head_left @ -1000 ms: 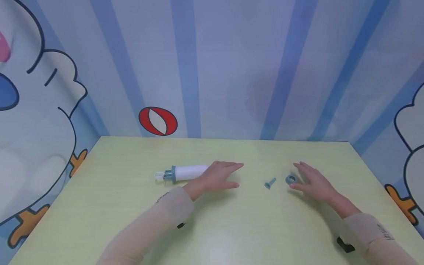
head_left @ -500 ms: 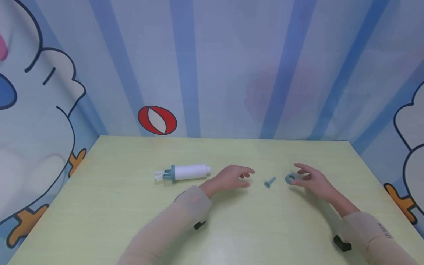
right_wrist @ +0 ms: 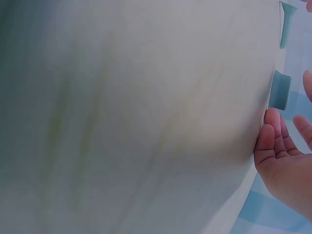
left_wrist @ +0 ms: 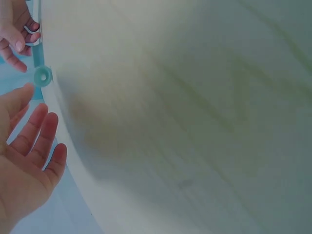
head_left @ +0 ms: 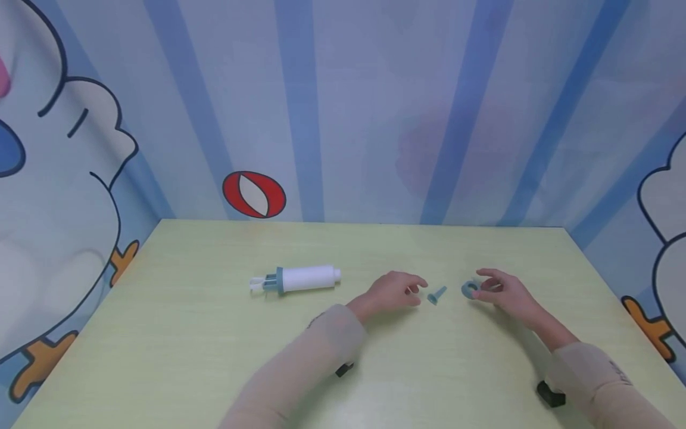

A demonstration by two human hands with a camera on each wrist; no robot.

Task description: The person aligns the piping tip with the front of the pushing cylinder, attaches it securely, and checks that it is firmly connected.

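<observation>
My left hand (head_left: 395,291) hovers low over the table with loosely bent fingers, its tips just left of a small teal funnel-shaped piece (head_left: 433,299). In the left wrist view, the round wide end of that piece (left_wrist: 38,77) faces the camera, apart from the fingers of my left hand (left_wrist: 31,156). My right hand (head_left: 506,295) has thumb and fingers spread beside a short teal ring (head_left: 466,291). The right wrist view shows the ring (right_wrist: 280,91) standing just beyond the fingertips of my right hand (right_wrist: 287,156); whether they touch is unclear.
A white cylinder with a teal collar (head_left: 308,278), resembling a large syringe, lies on the pale yellow table (head_left: 177,345) left of my hands. Walls with blue stripes (head_left: 354,119) and cartoon figures surround the table's back and sides.
My left hand has moved right, off the front of the white cylinder and up to the funnel-shaped piece, its fingers bending. My right hand's fingers have bent a little near the ring.
</observation>
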